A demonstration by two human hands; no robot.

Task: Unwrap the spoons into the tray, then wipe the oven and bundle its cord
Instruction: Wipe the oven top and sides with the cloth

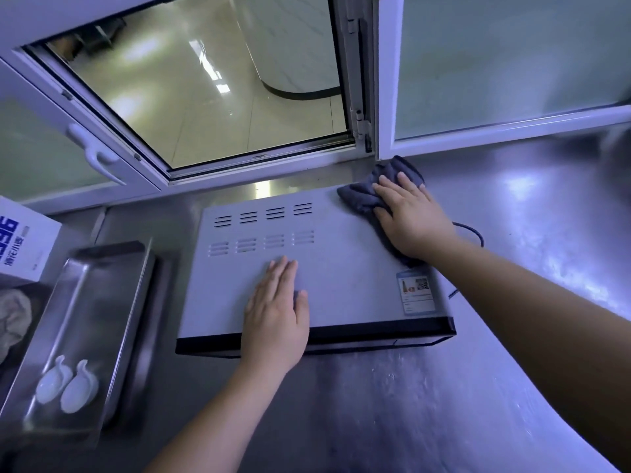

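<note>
A white oven (341, 254) with vent slots on its top and a dark front edge stands on the steel counter. My left hand (276, 315) lies flat and open on the oven's top near the front edge. My right hand (409, 216) presses a grey cloth (365, 196) onto the oven's far right corner. The black cord (473, 232) runs out behind the right hand along the counter. Two white spoons (66, 387) lie side by side in the near end of a steel tray (102, 295) to the oven's left.
A white box with blue print (24, 240) stands at the far left, a crumpled wrapper (12, 319) below it. An open window (205, 97) with a white handle (92, 151) rises behind the oven. The steel counter (392, 404) stretches in front and to the right.
</note>
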